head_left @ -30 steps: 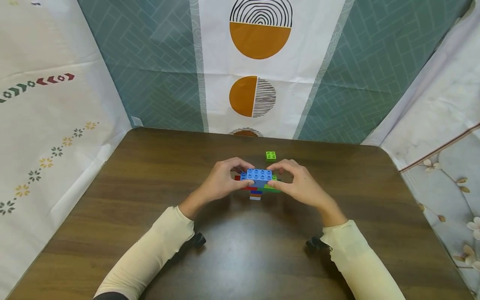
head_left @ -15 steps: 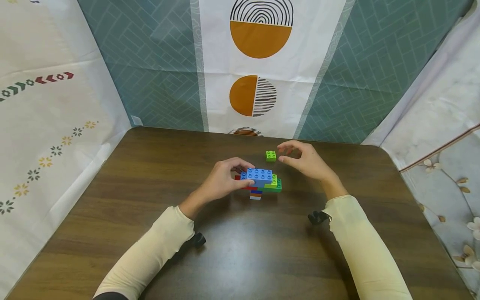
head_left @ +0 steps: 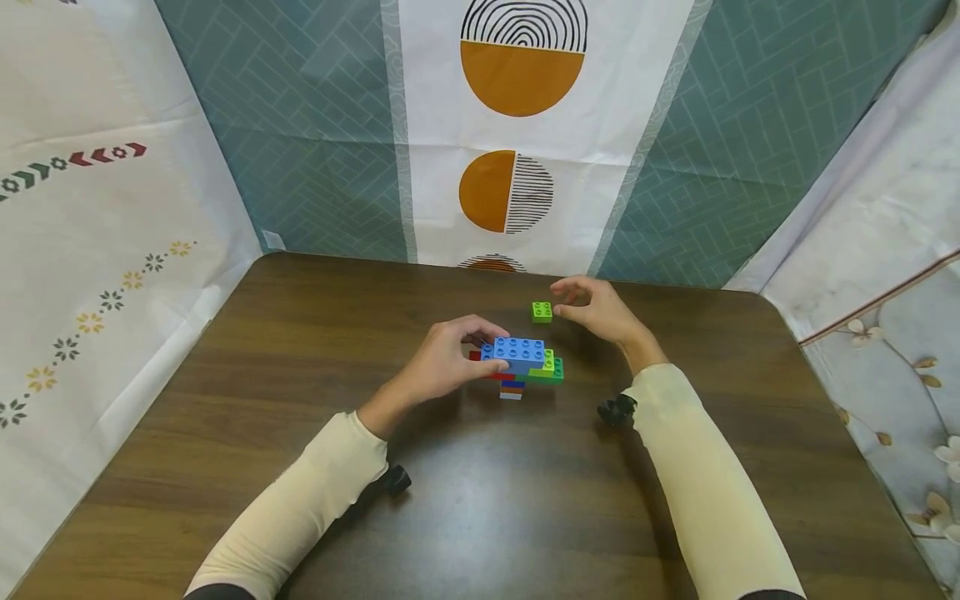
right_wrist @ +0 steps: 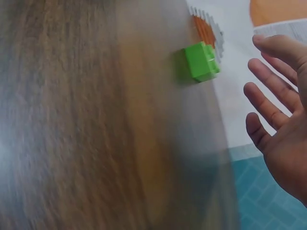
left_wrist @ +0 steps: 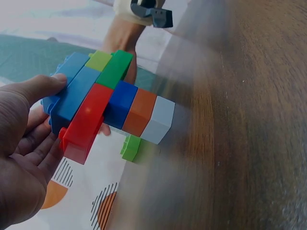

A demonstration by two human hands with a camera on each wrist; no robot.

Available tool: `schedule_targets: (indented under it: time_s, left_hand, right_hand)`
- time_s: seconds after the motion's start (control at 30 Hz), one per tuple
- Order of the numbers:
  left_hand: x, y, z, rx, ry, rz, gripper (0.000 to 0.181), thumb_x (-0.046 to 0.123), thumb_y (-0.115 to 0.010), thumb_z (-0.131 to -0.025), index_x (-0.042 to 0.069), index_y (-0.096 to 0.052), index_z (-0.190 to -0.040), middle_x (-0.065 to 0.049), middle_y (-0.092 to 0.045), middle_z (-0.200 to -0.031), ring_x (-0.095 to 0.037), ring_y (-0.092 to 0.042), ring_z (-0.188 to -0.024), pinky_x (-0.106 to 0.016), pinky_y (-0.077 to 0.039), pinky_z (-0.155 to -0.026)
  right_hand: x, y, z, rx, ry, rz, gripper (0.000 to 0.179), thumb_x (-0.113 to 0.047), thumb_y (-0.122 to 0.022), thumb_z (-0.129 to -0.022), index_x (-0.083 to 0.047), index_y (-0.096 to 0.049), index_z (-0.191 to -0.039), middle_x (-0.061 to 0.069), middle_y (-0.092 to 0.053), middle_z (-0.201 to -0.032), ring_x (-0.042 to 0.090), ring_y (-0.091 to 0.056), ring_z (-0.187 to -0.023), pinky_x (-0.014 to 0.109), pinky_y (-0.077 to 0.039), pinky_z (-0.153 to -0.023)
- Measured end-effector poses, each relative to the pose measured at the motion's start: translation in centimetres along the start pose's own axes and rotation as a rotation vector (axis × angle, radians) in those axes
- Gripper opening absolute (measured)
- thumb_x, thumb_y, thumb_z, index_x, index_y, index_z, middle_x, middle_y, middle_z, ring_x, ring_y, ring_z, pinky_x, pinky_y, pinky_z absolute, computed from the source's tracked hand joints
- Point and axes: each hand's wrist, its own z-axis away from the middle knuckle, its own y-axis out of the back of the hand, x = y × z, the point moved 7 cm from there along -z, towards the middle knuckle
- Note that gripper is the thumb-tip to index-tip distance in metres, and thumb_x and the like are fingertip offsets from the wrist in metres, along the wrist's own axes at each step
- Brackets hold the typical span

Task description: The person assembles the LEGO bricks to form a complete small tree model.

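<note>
A stack of toy building bricks (head_left: 517, 363) stands on the table, widest near its top. My left hand (head_left: 447, 360) holds its left side by the blue bricks (left_wrist: 76, 91), thumb on the near face and fingers behind. In the left wrist view, a red brick (left_wrist: 87, 124) and a green brick (left_wrist: 114, 69) sit beneath the blue and lime layer. Below those come a dark blue brick (left_wrist: 121, 103), an orange brick (left_wrist: 140, 114) and a white brick (left_wrist: 159, 120). My right hand (head_left: 597, 310) hovers, fingers apart and holding nothing, just right of a loose lime-green brick (head_left: 542, 312).
The brown wooden table (head_left: 337, 333) spreads around the stack. A patterned cloth (head_left: 525, 200) hangs behind its back edge, with more cloths at both sides. Dark wrist cameras (head_left: 617, 410) jut out under the forearms.
My right hand has let go of the stack's right side and moved back and right, then slightly left toward the loose lime-green brick. My left hand stays on the stack.
</note>
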Motion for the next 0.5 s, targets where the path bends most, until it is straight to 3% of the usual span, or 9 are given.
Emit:
schedule_targets:
  time_s: [0.3,0.5]
  left_hand:
    - [-0.3,0.0,0.1,-0.010,0.016,-0.005,0.038,0.023,-0.086,-0.085,0.011,-0.073,-0.119,-0.006,-0.072,-0.115,-0.022,-0.066,-0.103,-0.045,-0.060,-0.094]
    - [-0.3,-0.1,0.0,-0.010,0.006,-0.011,0.038,0.023,-0.086,-0.085,0.011,-0.073,-0.119,-0.006,-0.072,-0.115,-0.021,-0.066,-0.103,-0.045,-0.060,-0.095]
  right_hand:
    - [2.6,-2.0,-1.1,-0.029,-0.075,0.020,0.046,-0.011,-0.073,-0.093,-0.004,-0.062,-0.137,0.019,-0.064,-0.130,0.032,-0.056,-0.111,0.040,-0.046,-0.090]
    - [3.1,-2.2,-1.3,-0.024,-0.093,0.044,0.043,-0.008,-0.072,-0.093,-0.005,-0.063,-0.135,0.020,-0.064,-0.121,0.032,-0.055,-0.110,0.041,-0.045,-0.094]
